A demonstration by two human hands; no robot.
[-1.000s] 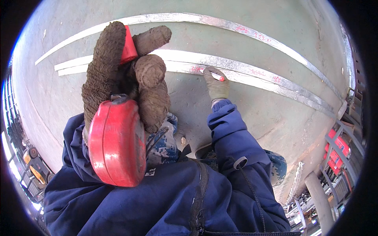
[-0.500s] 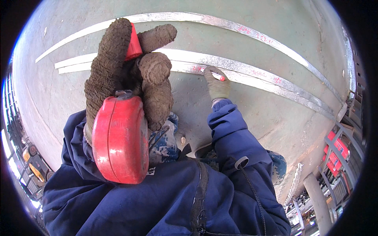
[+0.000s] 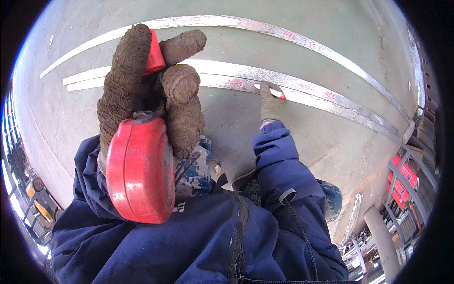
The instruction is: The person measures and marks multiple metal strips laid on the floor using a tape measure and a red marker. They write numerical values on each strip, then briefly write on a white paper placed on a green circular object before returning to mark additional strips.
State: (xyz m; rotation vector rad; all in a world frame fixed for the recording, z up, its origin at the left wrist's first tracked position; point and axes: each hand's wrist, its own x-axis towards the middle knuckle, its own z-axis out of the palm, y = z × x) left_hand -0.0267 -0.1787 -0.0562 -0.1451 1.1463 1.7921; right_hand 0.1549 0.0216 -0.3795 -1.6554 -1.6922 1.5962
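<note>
Closest to me on this remote view sits a scuffed, rounded red case point(image 3: 139, 177), by its shape a tape measure, cradled at the base of my left hand point(image 3: 176, 106) in its thick brown knitted glove. The fingers there are bent and close in around the case, and a small tapered red piece point(image 3: 155, 54), probably a pen cap, is wedged between two of them; I take it that carrying both this way leaves the other hand unburdened. Beneath spread my navy-blue zipped jacket point(image 3: 198, 232) and blue-and-white camouflage trousers point(image 3: 196, 180).

Farther out, my right hand point(image 3: 271, 104), in a thin grey-green glove, has its fingers clamped on a slim white marker point(image 3: 282, 95) with a red end. Its pale tip points left, toward red handwriting; that slant seems suited to writing, though I cannot tell whether the tip touches metal.

Two long silver metal strips point(image 3: 246, 72) lie side by side across the grey-green floor point(image 3: 227, 118), reaching toward its right edge, perhaps set flat so their written faces show. Beyond, a third silver strip point(image 3: 265, 27) lies apart, also marked in red. Past the floor's right edge, a red box-like unit point(image 3: 404, 182) sits behind grey bars.
</note>
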